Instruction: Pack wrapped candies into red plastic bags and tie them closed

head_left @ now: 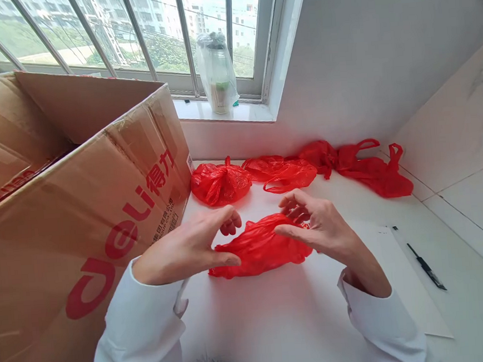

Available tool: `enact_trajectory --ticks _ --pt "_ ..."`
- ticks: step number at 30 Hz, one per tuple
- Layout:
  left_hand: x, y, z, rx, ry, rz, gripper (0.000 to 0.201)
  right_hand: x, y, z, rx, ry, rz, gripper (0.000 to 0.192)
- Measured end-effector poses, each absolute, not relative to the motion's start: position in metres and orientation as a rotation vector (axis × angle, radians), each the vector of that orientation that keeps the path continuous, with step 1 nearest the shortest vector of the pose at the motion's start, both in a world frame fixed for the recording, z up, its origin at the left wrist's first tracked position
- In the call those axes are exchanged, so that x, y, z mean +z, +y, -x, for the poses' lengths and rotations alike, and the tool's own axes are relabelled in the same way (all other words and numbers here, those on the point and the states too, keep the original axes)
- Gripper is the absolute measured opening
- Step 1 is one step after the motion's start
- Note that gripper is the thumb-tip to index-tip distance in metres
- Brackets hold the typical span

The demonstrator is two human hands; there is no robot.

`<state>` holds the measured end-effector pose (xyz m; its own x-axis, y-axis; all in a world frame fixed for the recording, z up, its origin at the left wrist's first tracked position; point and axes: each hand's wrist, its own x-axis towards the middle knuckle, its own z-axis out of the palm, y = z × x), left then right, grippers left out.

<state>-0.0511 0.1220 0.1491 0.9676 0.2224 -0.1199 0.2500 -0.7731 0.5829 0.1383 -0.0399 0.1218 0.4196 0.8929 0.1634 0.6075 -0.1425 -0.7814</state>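
Note:
On the white tabletop lies a crumpled red plastic bag (pixel 259 249), stretched out sideways between my two hands. My left hand (pixel 200 243) hovers over its left end, thumb and fingers apart, holding nothing. Over the bag's right end is my right hand (pixel 318 222), also with thumb and fingers spread and nothing gripped. Whether the fingertips touch the plastic I cannot tell. Behind, along the wall, sit a knotted, rounded red bag (pixel 220 182), a flatter red bag (pixel 285 172) and more red bags with loop handles (pixel 374 168).
A large open cardboard box (pixel 134 200) stands close on the left. To the right lie a white sheet of paper (pixel 400 280) and a black pen (pixel 428 266) with its cap off. A bagged glass jar (pixel 219 85) rests on the windowsill (pixel 253 112) by the barred window.

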Motion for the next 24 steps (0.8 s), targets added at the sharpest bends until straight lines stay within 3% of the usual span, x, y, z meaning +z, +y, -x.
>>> enact_trajectory --ticks 2,4,11,15,20,24 --pt "0.144 0.114 0.044 -0.048 0.295 -2.530 0.015 0.120 -0.036 -0.130 0.426 -1.416 1.844 0.024" --pt "0.141 0.109 0.038 0.003 0.240 -2.581 0.013 0.118 -0.034 -0.127 0.418 -1.472 1.840 0.004" --pt "0.153 0.115 0.045 0.298 0.190 -2.568 0.009 0.122 -0.039 -0.137 0.336 -1.074 1.701 0.016" --pt "0.156 0.123 0.052 0.348 0.194 -2.584 0.009 0.117 -0.040 -0.145 0.350 -0.947 1.654 0.013" --pt "0.160 0.131 0.068 0.256 0.225 -2.589 0.015 0.114 -0.044 -0.159 0.363 -0.895 1.625 0.007" --pt "0.168 0.122 0.076 0.211 0.171 -2.579 0.009 0.119 -0.050 -0.158 0.414 -0.952 1.627 0.009"
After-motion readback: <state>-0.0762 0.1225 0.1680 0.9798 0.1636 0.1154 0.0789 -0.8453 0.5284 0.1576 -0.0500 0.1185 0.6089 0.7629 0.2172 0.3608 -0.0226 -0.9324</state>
